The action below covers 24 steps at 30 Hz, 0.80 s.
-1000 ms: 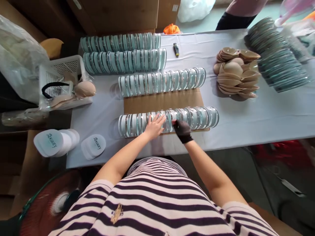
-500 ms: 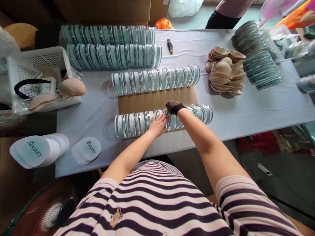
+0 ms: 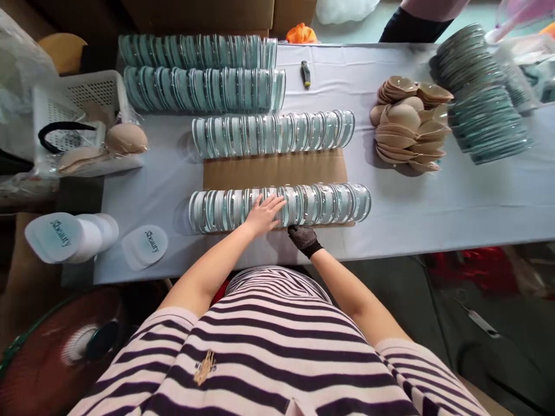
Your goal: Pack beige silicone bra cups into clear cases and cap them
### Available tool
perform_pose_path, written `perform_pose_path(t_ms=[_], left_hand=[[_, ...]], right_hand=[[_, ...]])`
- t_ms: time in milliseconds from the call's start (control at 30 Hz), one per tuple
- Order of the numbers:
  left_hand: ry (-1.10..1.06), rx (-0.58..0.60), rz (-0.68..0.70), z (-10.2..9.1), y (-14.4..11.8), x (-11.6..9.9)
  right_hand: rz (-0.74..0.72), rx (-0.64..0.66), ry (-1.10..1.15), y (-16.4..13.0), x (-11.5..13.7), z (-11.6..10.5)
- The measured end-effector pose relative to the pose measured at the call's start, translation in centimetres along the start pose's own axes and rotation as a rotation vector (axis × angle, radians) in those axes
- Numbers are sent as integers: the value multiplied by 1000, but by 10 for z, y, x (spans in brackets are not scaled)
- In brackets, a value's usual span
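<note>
My bare left hand (image 3: 264, 214) lies with its fingers spread on top of the near row of clear round plastic cases (image 3: 332, 204). My right hand (image 3: 302, 238), in a dark mesh glove, is at the near side of that row, low by the edge of the cardboard sheet (image 3: 277, 171). Its fingers look curled together, and what is in them, if anything, is hidden. The cases stand on edge, packed face to face, with pale cards or liners inside. A second similar row (image 3: 273, 134) lies along the sheet's far side.
Two more case rows (image 3: 203, 89) lie at the back left, near a utility knife (image 3: 306, 75). Beige cups (image 3: 405, 124) and stacked cases (image 3: 488, 115) are at the right. A white basket (image 3: 93, 86) and printed cards (image 3: 145, 245) are at the left. Someone stands behind the table.
My right hand has moved from the far side of the near row, over it, to its near side. My left hand has shifted slightly left, still on the cases.
</note>
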<state>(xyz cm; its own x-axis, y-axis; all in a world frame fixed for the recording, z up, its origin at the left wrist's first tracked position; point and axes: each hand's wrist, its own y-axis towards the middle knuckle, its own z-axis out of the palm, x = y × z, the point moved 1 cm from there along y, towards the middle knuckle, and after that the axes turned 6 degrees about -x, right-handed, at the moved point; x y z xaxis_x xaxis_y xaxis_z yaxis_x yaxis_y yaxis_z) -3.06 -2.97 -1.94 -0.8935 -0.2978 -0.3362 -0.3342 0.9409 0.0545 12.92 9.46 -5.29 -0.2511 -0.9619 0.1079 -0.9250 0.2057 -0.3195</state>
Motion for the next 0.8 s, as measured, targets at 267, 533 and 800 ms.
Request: perform_pose_path(t_ms=[267, 533, 800], left_hand=[[21, -116, -98, -3, 14, -33], [68, -71, -151, 23, 41, -68], [65, -56, -186, 22, 40, -62]], right_hand=[[-43, -183, 93, 10, -55, -66], [-41, 211, -99, 127, -84, -150], [-147, 82, -52, 110, -84, -145]])
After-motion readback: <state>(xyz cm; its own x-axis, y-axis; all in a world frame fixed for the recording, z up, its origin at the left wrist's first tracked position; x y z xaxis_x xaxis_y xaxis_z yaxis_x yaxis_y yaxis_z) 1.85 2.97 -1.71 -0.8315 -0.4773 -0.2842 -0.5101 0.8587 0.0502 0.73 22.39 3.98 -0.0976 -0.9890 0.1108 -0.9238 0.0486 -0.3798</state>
